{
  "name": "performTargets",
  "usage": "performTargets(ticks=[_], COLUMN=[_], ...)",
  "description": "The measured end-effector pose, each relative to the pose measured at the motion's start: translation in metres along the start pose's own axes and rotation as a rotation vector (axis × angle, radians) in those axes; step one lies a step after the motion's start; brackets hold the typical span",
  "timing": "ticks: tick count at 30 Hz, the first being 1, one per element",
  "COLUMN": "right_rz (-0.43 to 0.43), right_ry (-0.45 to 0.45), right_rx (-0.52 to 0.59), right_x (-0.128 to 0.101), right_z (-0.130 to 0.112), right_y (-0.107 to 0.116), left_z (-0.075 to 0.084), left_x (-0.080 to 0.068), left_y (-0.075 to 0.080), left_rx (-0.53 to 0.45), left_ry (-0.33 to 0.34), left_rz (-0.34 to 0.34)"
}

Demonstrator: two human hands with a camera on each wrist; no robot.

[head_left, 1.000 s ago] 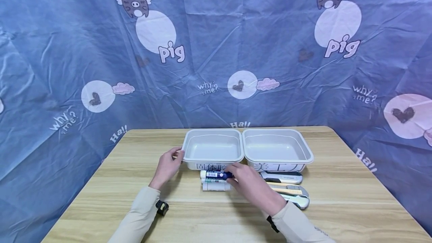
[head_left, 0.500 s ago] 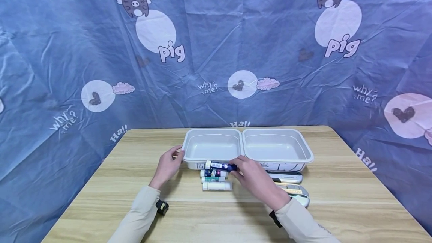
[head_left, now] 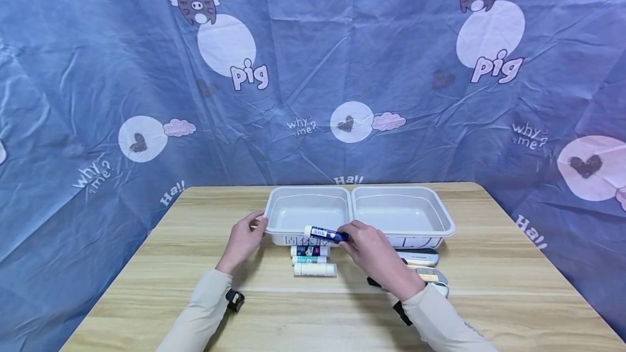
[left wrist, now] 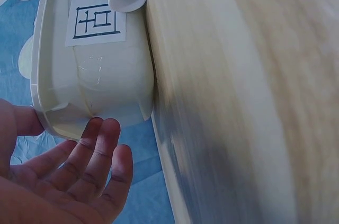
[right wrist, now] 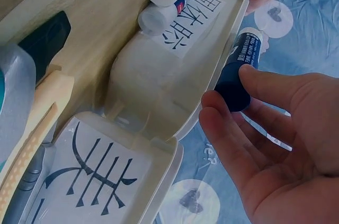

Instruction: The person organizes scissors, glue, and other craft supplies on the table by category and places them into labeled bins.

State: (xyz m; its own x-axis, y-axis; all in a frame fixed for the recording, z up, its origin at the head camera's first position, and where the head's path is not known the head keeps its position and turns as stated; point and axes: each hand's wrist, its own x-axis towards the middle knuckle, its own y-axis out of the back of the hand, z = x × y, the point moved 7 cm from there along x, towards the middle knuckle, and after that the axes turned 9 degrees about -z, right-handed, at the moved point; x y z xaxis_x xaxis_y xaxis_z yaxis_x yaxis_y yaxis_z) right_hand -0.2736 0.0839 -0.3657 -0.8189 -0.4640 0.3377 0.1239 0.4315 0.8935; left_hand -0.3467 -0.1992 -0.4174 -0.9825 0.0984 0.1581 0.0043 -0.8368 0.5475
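Observation:
My right hand (head_left: pixel 374 254) pinches a dark blue glue stick (head_left: pixel 326 233) with a white cap between thumb and fingers. The stick is over the front rim of the left white plastic bin (head_left: pixel 274 239), its capped end pointing left. At that bin's left end, my left hand (head_left: pixel 246 240) holds the rim corner, thumb at the rim and fingertips on the end wall (left wrist: pixel 111 113). In front of the bin lie a navy-labelled glue stick (head_left: pixel 309 251), a green-labelled one (head_left: pixel 309 259) and a white one (head_left: pixel 315 270).
A second white bin (head_left: pixel 442 230) adjoins the first on the right; both carry paper labels with Chinese characters. Several utility knives (head_left: pixel 421 258) lie in front of it, partly hidden by my right hand and forearm. A blue printed cloth (head_left: pixel 303 69) hangs behind the wooden table (head_left: pixel 293 319).
My right hand has lifted the blue glue stick from the row and moved it up and slightly right to the left bin's front rim. The left hand has stayed in place.

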Motion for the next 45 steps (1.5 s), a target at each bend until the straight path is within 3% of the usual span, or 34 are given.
performTargets(ticks=[31, 45], right_rz=[0.029, 0.061], right_ry=[-0.096, -0.085], right_rx=[0.066, 0.039], right_x=[0.003, 0.002], right_z=[0.021, 0.019], right_y=[0.008, 0.011], left_z=[0.001, 0.001], left_x=[0.0, -0.001], left_y=[0.0, 0.0], left_rx=[0.002, -0.009], left_ry=[0.0, -0.005], left_rz=[-0.001, 0.0])
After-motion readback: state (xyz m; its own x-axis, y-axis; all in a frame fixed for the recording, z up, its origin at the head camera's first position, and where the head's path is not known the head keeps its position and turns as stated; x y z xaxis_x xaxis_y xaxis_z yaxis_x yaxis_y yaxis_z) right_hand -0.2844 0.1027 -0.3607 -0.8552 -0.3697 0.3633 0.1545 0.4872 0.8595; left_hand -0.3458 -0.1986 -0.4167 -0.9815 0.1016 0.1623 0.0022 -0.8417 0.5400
